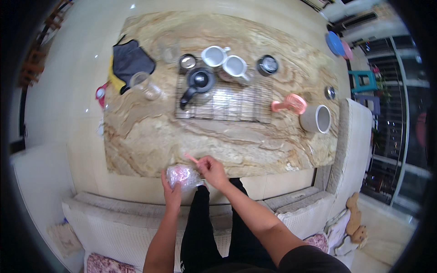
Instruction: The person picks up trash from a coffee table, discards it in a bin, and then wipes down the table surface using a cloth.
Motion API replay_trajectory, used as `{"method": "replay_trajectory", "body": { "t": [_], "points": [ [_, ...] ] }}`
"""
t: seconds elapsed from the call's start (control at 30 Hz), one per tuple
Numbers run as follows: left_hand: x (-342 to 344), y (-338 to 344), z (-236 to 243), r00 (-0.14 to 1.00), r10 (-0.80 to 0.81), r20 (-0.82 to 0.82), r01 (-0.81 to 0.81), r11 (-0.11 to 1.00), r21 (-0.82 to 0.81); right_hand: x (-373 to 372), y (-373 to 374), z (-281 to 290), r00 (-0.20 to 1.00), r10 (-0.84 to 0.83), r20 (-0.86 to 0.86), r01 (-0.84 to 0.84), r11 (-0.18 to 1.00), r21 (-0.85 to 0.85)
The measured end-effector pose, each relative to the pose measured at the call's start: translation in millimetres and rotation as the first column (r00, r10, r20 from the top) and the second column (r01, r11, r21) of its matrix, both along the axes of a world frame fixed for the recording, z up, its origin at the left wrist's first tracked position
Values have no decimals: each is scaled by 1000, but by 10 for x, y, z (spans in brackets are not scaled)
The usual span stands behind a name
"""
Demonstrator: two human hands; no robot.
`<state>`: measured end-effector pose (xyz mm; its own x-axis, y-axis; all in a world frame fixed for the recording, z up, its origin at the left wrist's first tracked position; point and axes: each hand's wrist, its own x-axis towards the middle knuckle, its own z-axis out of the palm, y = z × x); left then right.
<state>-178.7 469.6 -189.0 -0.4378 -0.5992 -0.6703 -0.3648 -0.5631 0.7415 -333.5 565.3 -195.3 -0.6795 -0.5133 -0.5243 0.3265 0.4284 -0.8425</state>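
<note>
My left hand (172, 194) is closed around a crinkly clear plastic bag (185, 178) with something pink inside, just off the table's near edge. In my right hand (212, 171), pinched between the fingers, is a thin pink stick-like piece (191, 158). It points up and to the left, just above the bag. Blur and small size hide its exact kind. Both hands are at the front of the marble-patterned table (150, 141).
A wire rack (246, 102) bears a carafe with black lid (200, 81) and white mugs (235, 66). A clear cup (144, 86) and grey cloth (132, 61) lie left; a pink plastic utensil (291, 104) and white canister (314, 119) right. A sofa (127, 218) borders the near side.
</note>
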Motion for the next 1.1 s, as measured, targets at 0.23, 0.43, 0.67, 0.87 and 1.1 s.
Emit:
{"method": "replay_trajectory", "body": {
  "t": [0.23, 0.43, 0.67, 0.87, 1.1],
  "points": [
    [-499, 221, 62, 944, -330, 8, 329, 939, -98, -74, 333, 241, 993, -118, -19, 117, 992, -48],
    [-984, 587, 85, 976, -218, -1, 217, 974, 69, -338, 828, 284, 986, -158, -53, 156, 987, -31],
    [-1638, 1177, 204, 966, -246, -75, 253, 961, 114, -637, 1502, 362, 970, -23, -242, 44, 995, 85],
    [-1954, 1671, 194, 962, -273, -28, 274, 952, 135, -1060, 2205, 380, 964, -22, -265, 38, 998, 57],
    [-2240, 2065, 220, 957, -290, -13, 290, 949, 125, -2000, 3487, -48, 791, -219, -572, 478, 804, 354]
  ]
}}
